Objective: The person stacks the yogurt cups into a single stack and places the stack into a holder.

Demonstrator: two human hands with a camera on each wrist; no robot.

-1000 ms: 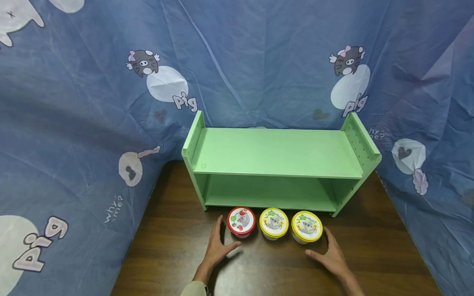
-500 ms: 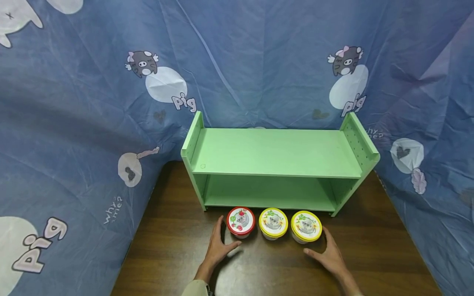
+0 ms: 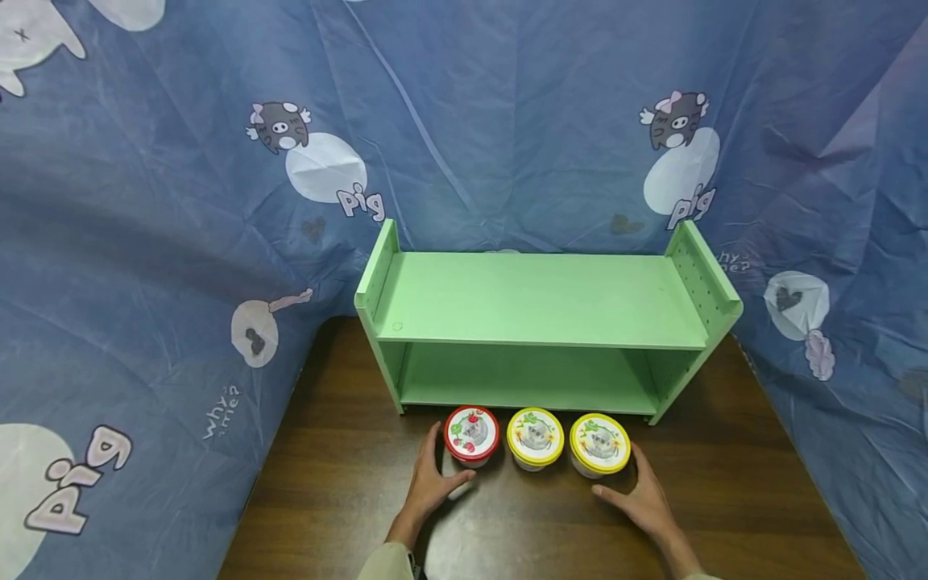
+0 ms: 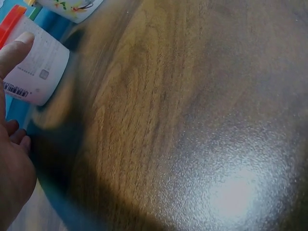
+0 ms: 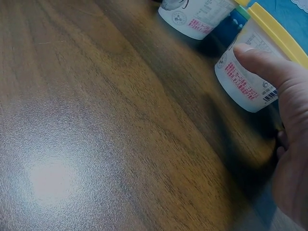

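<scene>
Blue cloth [image 3: 515, 121] backs a wooden table [image 3: 529, 536], where a red-lidded tub [image 3: 472, 435], middle tub [image 3: 536, 437] and right-end tub [image 3: 600, 445] stand before a green shelf [image 3: 540, 298]. Left hand [image 3: 429, 485] and right hand [image 3: 647, 501] — spread, unclenched — flank the outer two (contact unclear), apparently poised to grasp; closing gently seems called for. Only wrist views show barcodes [image 4: 16, 89].

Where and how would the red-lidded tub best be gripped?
Probably by the side wall of the red-lidded tub, below its lid, with the left hand from the left, thumb in front. The tub stands upright, its wall narrowing toward the base; the middle yellow-lidded tub and green shelf leave less room right and behind.
</scene>
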